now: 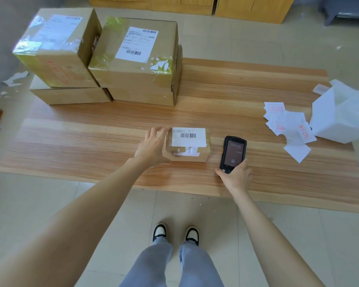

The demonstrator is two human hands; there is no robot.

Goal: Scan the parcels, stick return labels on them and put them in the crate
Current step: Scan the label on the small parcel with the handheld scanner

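A small cardboard parcel (pixel 190 150) with a white barcode label on top lies near the front edge of the wooden table (pixel 91 139). My left hand (pixel 152 147) grips its left side, thumb at the near edge and fingers over the top. Just right of it, my right hand (pixel 235 176) holds the lower end of a black handheld scanner (pixel 233 153) whose lit screen faces up. A loose pile of white return labels (pixel 288 127) with red print lies at the table's right. Several large taped parcels (pixel 133 59) are stacked at the back left.
A white plastic crate (pixel 340 117) stands at the table's right end, beside the labels. Torn paper scraps (pixel 15 78) lie on the tiled floor left of the table. Wooden cabinets (pixel 195 5) line the far wall. My shoes (pixel 175 234) stand before the table.
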